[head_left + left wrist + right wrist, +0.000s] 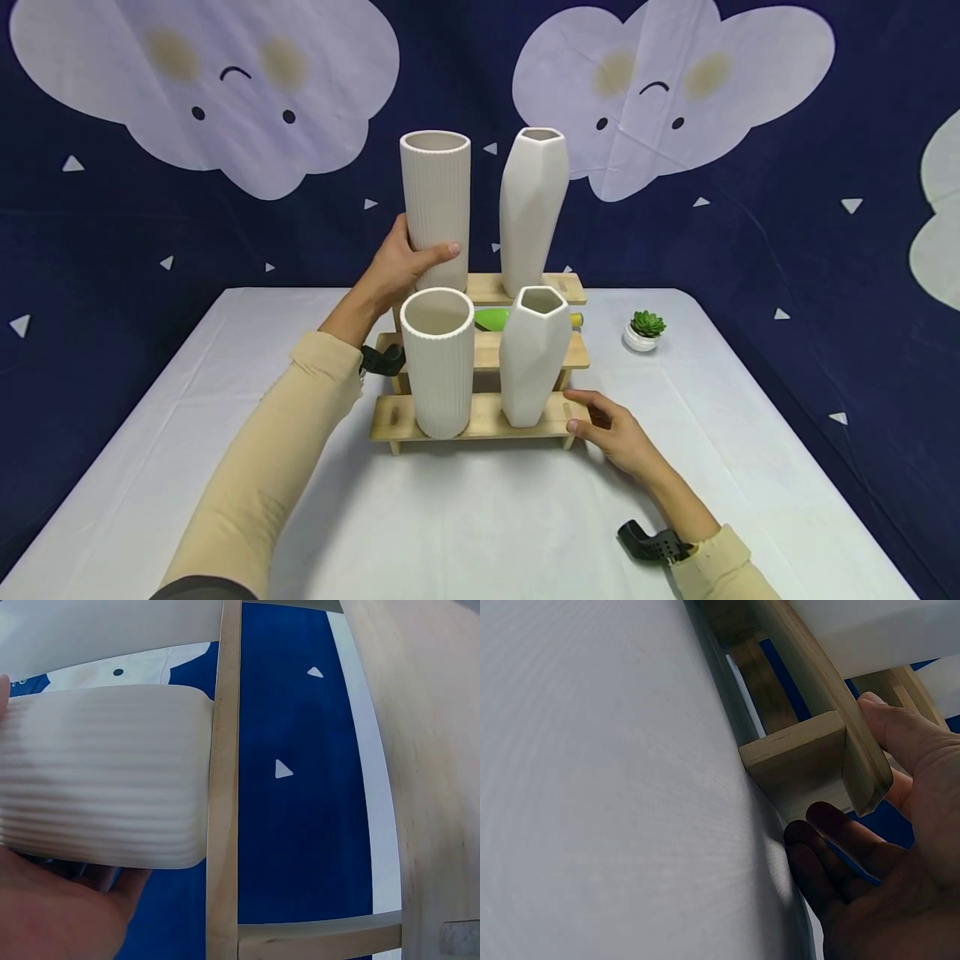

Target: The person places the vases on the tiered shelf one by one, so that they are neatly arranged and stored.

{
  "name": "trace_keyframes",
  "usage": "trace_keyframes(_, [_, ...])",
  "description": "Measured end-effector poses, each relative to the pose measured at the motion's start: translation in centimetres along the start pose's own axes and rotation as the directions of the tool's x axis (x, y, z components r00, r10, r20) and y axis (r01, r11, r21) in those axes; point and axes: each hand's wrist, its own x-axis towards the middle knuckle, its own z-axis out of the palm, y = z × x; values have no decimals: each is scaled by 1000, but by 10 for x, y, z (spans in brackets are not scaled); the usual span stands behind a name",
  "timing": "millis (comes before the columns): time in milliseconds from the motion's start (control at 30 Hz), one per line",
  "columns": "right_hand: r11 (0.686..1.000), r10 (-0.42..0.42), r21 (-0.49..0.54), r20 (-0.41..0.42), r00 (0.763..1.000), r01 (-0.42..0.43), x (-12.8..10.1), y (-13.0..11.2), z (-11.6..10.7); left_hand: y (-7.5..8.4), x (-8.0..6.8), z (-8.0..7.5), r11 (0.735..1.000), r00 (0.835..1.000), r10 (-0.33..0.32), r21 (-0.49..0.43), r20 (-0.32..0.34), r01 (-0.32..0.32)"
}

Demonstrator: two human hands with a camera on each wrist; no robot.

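A tall white ribbed vase stands on the top tier of a wooden stepped stand. My left hand grips its lower part, thumb across the front; the left wrist view shows the vase's base against the board. On the bottom tier, a second ribbed vase is nearest the left end. Two angular faceted vases stand to the right, one upper and one lower. My right hand holds the right end of the bottom tier, thumb touching the board and fingers curled beneath.
A small succulent in a white pot sits on the white table, right of the stand. Behind the vases, a green object and a yellow-ended one partly show. A dark blue cloud-print cloth hangs behind.
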Motion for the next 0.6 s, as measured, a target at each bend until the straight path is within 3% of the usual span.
trace_keyframes(367, [1000,12,-21,-6,1000,-12,0,0,0,2,-2,-3,1000,1000,-1,6,6,1])
trace_keyframes(600, [999,14,-32,-7,1000,-14,0,-1,0,2,-9,-12,999,999,34,-12,9,-34])
